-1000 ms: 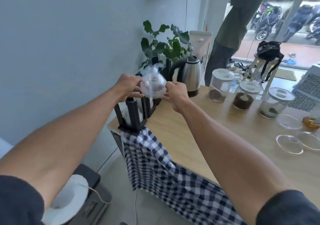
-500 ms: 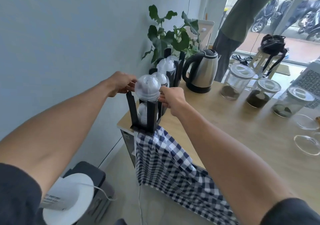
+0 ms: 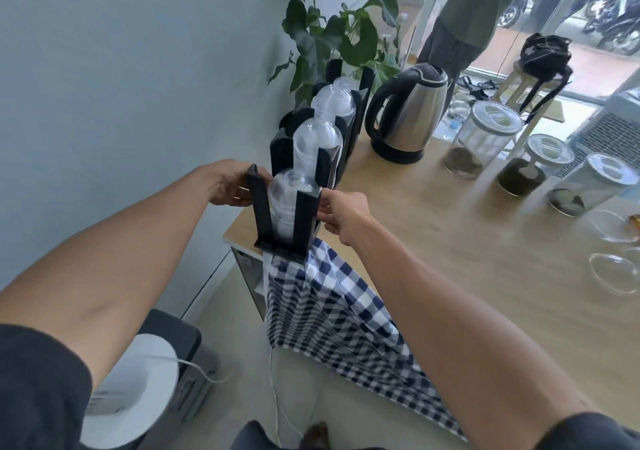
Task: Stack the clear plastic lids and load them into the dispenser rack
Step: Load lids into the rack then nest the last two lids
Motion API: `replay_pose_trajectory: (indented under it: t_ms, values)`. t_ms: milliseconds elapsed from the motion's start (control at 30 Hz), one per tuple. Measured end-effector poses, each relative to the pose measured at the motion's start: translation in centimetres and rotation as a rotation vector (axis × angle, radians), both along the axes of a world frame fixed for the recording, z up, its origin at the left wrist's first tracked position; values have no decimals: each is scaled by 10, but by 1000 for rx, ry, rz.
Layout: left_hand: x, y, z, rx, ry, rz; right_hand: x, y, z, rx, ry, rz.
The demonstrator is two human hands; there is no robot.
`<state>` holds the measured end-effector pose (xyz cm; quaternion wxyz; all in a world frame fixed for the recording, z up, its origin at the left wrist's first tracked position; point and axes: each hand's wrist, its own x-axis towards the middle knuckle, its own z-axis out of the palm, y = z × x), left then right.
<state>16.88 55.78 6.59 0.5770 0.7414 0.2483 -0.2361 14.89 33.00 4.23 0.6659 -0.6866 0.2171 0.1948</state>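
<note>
At counter (image 3: 450, 259) corner by wall | rack (image 3: 304, 223) upright, lid stack (image 3: 289, 204) inside | left hand (image 3: 230, 185), right hand (image 3: 341, 212) pinch stack's sides | checked cloth (image 3: 332, 311) hangs below | kettle (image 3: 408, 114), plant (image 3: 332, 30), jars (image 3: 485, 138) behind.

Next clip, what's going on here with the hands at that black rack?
A person is loading a stack of clear domed lids into the nearest slot of a black dispenser rack at the corner of a wooden table. The left hand and right hand are on either side of the stack, which sits between the uprights. Two slots behind already hold lid stacks. A kettle stands nearby.
</note>
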Motion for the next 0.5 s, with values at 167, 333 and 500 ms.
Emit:
replay_pose_trajectory:
  t_ms: [167, 333, 500]
  values:
    - [-4, 0, -19, -42, 6, 20, 0, 3, -16, -30, 19, 0]
    - [-8, 0, -22, -60, -35, 56, 1, 2, -15, -55, 10, 8]
    - [-4, 2, 10, 96, -129, 61, -4, -10, 23, -238, -196, 68]
